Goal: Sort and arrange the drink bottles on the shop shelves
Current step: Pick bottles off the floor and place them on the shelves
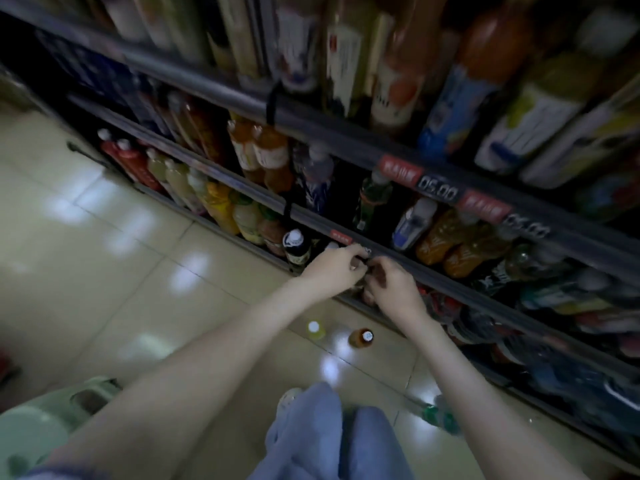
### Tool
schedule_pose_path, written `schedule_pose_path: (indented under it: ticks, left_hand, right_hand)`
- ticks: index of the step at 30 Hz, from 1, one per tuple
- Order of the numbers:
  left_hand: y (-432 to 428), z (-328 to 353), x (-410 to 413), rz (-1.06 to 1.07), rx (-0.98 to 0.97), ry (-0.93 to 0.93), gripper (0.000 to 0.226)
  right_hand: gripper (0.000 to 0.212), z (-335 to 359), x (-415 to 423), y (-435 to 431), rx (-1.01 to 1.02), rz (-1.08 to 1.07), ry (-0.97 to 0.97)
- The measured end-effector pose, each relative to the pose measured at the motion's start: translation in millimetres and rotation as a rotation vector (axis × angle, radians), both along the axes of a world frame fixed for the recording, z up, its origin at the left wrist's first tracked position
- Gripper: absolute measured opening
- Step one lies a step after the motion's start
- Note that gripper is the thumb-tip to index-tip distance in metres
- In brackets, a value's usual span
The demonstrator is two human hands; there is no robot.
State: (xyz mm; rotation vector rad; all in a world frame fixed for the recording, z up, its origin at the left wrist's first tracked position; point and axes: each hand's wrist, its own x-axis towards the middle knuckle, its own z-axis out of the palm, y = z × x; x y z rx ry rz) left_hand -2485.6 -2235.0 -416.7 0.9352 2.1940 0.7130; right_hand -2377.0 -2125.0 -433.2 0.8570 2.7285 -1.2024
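Both hands work at the front of the bottom shelf

A bottle (363, 289) sits hidden between the left hand (332, 271) and right hand (393, 292), fingers curled, grip unclear; two bottles (362, 337) wait on the floor (138, 254), probably set aside to free space.

Glossy tiled floor (104, 237), matt grey metal shelf rail (450, 278), clear plastic bottles (249, 150), blue cloth trousers (329, 438)

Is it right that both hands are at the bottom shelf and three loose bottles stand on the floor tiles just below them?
Not quite: the head view shows two bottles there, a yellow bottle and a brown bottle. Both hands, left hand and right hand, are at the bottom shelf.
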Motion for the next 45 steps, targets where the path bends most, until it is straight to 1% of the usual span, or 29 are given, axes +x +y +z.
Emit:
schedule_pose_path:
  ticks: [3,6,9,12,14,16,19,22,25,27,29,31,34,36,39,41,43,45]
  left_hand:
    - [1,93,0,-0.084,0.054,0.04,0.036]
    - [10,171,-5,-0.168,0.088,0.117,0.038]
    - [25,237,-6,-0.237,0.147,0.219,0.036]
    - [46,290,6,-0.242,0.245,0.324,0.032]
    - [66,322,19,-0.223,0.334,0.391,0.03]
    - [89,352,36,-0.192,0.462,0.444,0.028]
    - [131,390,64,-0.125,0.673,0.504,0.022]
    - [174,411,87,-0.078,0.792,0.564,0.028]
    - [207,420,97,-0.024,0.759,0.61,0.049]
    - [221,421,99,0.034,0.755,0.631,0.062]
    - [230,422,97,0.092,0.758,0.648,0.074]
    - [241,426,90,0.115,0.703,0.602,0.089]
    - [255,434,80,0.105,0.671,0.427,0.104]
    - [262,437,76,0.09,0.657,0.362,0.102]
    - [267,438,72,0.084,0.645,0.376,0.075]
    - [264,436,71,0.091,0.709,0.34,0.066]
    - [255,431,70,0.114,0.802,0.304,0.064]
    - [241,423,71,0.155,0.907,0.275,0.06]
  right_hand:
    - [0.031,90,-1,-3,0.032,-0.034,0.08]
    - [0.03,168,1,3,0.093,-0.094,0.156]
    - [0.025,233,7,18,0.174,-0.151,0.281]
    - [0.019,288,21,38,0.266,-0.222,0.444]
    - [0.013,321,35,55,0.322,-0.254,0.568]
    - [0.009,349,53,75,0.376,-0.277,0.666]
    - [0.011,384,81,110,0.492,-0.333,0.801]
    - [0.017,409,109,146,0.567,-0.434,0.881]
    - [0.025,422,128,174,0.578,-0.559,0.952]
    - [0.032,425,134,189,0.578,-0.629,0.95]
    - [0.04,427,135,199,0.551,-0.654,0.935]
    - [0.05,432,130,204,0.497,-0.646,0.889]
    - [0.064,437,115,208,0.441,-0.61,0.852]
    - [0.072,439,105,209,0.438,-0.594,0.84]
    - [0.093,444,94,209,0.4,-0.603,0.758]
    - [0.1,445,89,212,0.346,-0.611,0.711]
    - [0.097,443,86,218,0.316,-0.635,0.679]
    - [0.085,439,85,223,0.29,-0.668,0.644]
